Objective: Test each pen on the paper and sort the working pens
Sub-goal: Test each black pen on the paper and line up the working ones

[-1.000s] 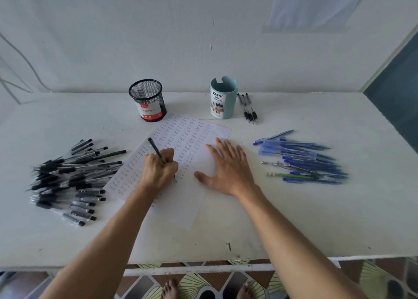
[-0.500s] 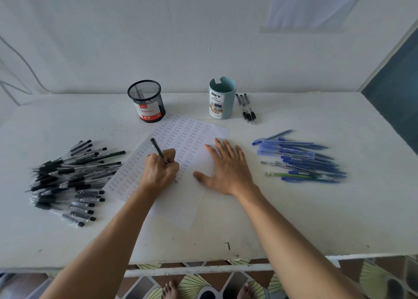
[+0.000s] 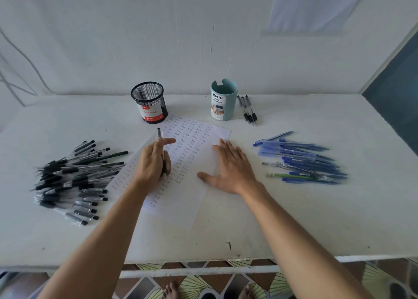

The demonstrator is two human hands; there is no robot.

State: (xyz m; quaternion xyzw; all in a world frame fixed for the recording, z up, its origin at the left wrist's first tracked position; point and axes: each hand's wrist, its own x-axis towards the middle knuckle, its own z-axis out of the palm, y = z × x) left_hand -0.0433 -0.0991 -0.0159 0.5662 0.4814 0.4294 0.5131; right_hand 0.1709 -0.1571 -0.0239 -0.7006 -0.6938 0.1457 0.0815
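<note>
Left hand [image 3: 153, 160] in a closed grip on a black pen [image 3: 161, 140] above the paper [image 3: 192, 144]; right hand [image 3: 230, 167] flat, released, pinning the sheet on the table [image 3: 316, 219]. Risk: lifting that palm lets the sheet slide; a loose grip drops the pen among unsorted black pens [image 3: 74, 178].

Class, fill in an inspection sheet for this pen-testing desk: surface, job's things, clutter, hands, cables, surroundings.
Surface: white table, scuffed.
Job's things: paper covered in rows of written marks; black pen pile left; blue pen pile right; mesh cup; teal organizer; three black pens beside it.
Clutter: small dark nail-like item near front edge.
Hands: left hand grips a black pen; right hand flat on paper.
Cables: thin lines on wall, far left.
Surroundings: white wall, patterned floor, bare feet.
</note>
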